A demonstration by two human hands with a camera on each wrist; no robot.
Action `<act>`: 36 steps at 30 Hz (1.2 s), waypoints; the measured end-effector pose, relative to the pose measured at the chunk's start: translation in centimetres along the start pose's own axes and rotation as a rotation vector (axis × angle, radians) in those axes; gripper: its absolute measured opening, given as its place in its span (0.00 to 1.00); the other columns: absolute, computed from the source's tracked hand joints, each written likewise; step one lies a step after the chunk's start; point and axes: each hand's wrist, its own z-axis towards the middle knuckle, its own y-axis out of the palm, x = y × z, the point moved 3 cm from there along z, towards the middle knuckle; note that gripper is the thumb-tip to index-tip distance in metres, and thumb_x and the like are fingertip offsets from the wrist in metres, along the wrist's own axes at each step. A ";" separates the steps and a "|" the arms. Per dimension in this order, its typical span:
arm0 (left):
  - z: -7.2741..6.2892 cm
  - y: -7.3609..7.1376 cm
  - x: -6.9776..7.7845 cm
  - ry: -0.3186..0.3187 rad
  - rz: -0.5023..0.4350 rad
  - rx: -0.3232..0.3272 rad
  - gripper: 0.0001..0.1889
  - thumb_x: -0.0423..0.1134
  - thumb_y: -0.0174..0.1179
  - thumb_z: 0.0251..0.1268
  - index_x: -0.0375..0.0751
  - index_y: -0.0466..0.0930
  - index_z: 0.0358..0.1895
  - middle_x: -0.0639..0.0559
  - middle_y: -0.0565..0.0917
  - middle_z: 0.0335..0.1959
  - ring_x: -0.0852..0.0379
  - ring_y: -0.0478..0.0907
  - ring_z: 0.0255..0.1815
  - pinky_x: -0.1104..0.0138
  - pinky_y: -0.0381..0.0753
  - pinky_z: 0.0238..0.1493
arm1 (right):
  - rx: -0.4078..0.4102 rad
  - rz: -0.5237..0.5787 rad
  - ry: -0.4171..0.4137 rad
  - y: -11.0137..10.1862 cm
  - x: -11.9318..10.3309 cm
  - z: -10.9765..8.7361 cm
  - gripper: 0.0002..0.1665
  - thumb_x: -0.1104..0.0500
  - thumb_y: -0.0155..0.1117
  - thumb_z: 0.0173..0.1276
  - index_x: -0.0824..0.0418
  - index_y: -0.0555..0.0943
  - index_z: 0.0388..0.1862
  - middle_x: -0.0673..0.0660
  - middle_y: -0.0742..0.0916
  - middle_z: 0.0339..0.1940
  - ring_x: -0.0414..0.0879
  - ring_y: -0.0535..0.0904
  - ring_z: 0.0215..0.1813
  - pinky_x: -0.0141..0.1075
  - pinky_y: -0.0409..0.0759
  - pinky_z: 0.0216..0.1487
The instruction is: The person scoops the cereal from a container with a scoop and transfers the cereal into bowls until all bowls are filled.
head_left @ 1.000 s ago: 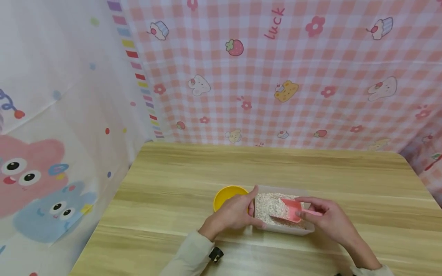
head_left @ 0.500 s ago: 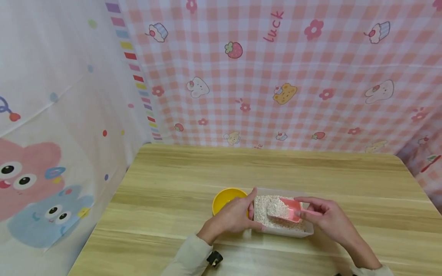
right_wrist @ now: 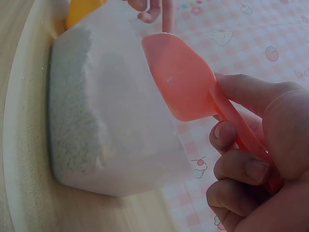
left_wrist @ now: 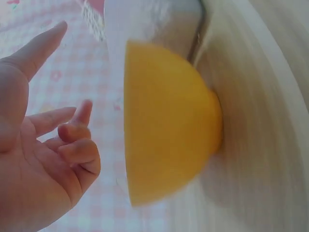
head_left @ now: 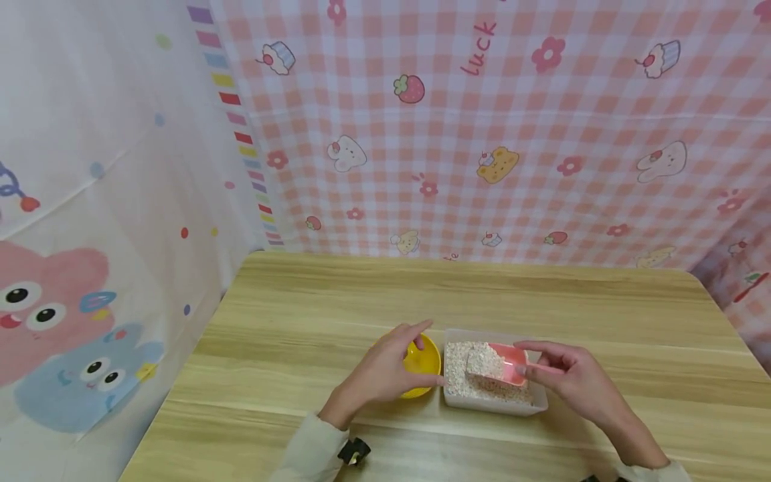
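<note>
My right hand grips the handle of a pink scoop that carries a heap of pale oat-like flakes. The scoop is just above a translucent white plastic box, which holds more of the flakes. To the box's left stands a yellow bowl, partly hidden by my left hand in the head view. My left hand hovers over the bowl's rim, holding nothing. In the left wrist view its thumb and index finger are spread apart, the other fingers loosely bent, and a gap separates them from the bowl.
Bowl and box sit side by side on a wood-grain table. A pink checked cloth hangs behind the table's far edge, and a white printed cloth hangs along the left side.
My left hand has let go of the box's left end and moved left over the yellow bowl. The loaded scoop has risen slightly from the flakes in my right hand.
</note>
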 end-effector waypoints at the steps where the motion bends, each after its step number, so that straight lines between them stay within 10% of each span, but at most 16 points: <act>1: -0.2 -0.2 -0.3 -0.003 -0.005 0.017 0.47 0.57 0.73 0.53 0.48 0.63 0.75 0.52 0.77 0.49 0.54 0.74 0.44 0.66 0.75 0.47 | 0.001 -0.003 -0.001 0.0 0.0 0.0 0.21 0.59 0.71 0.65 0.60 0.83 0.57 0.46 0.72 0.18 0.35 0.61 0.20 0.34 0.62 0.17; 11: -1.8 -1.4 -3.7 -0.076 -0.003 0.085 0.49 0.57 0.77 0.46 0.57 0.63 0.75 0.47 0.64 0.70 0.46 0.57 0.69 0.42 0.68 0.65 | 0.017 -0.011 -0.001 -0.1 -0.4 0.2 0.22 0.59 0.72 0.63 0.61 0.83 0.56 0.46 0.71 0.18 0.35 0.62 0.21 0.34 0.63 0.18; 24: -2.5 -0.6 -6.9 -0.115 -0.136 -0.155 0.67 0.54 0.80 0.42 0.53 0.38 0.81 0.45 0.51 0.80 0.44 0.52 0.78 0.42 0.52 0.74 | -0.040 0.001 -0.005 -0.2 -1.3 1.3 0.22 0.58 0.71 0.65 0.60 0.82 0.57 0.47 0.74 0.19 0.34 0.62 0.21 0.33 0.64 0.17; 36: -1.8 -0.2 -7.7 -0.125 -0.199 -0.212 0.66 0.54 0.79 0.44 0.56 0.37 0.81 0.48 0.52 0.80 0.46 0.56 0.77 0.45 0.53 0.75 | -0.098 0.001 -0.002 0.3 -2.7 3.1 0.22 0.56 0.71 0.64 0.59 0.83 0.57 0.50 0.78 0.21 0.36 0.65 0.22 0.32 0.65 0.20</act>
